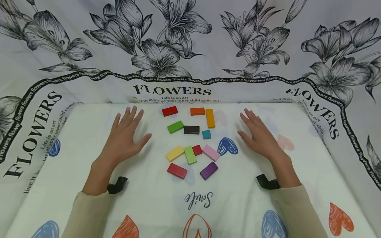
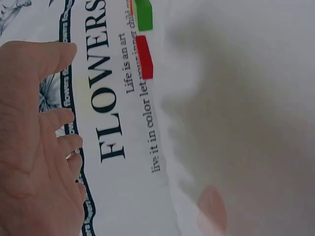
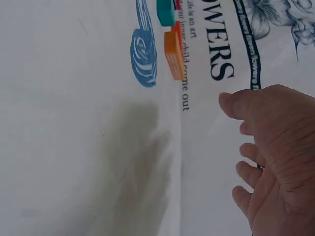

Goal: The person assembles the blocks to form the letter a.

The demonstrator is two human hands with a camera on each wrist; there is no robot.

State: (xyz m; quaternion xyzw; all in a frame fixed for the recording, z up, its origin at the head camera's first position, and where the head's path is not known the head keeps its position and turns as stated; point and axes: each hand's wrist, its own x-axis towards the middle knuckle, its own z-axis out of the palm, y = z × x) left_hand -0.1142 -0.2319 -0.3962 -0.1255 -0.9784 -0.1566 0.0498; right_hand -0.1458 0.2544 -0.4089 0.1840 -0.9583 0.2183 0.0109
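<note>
Flat on the cloth between the two hands lie several coloured rectangular blocks. The far group has a red block point(image 1: 169, 111), a green block point(image 1: 175, 127), a black block point(image 1: 191, 130), an orange block point(image 1: 197, 111), an amber block point(image 1: 210, 118) and a small blue block point(image 1: 206, 134). Nearer are a yellow block point(image 1: 175, 153), a light green block point(image 1: 190, 155), a pink block point(image 1: 210, 152), a purple block point(image 1: 209, 170) and two red ones. My left hand point(image 1: 123, 140), fingers spread, is left of them. On the right, my right hand point(image 1: 259, 135) has extended fingers. Neither hand holds anything.
A white tablecloth point(image 1: 143, 205) printed with hearts, the word Smile and lettering covers the surface. Its flower-printed border point(image 1: 256, 89) runs along the back and sides. A black wrist strap piece point(image 1: 117, 185) shows at the left wrist, and another point(image 1: 268, 182) at the right.
</note>
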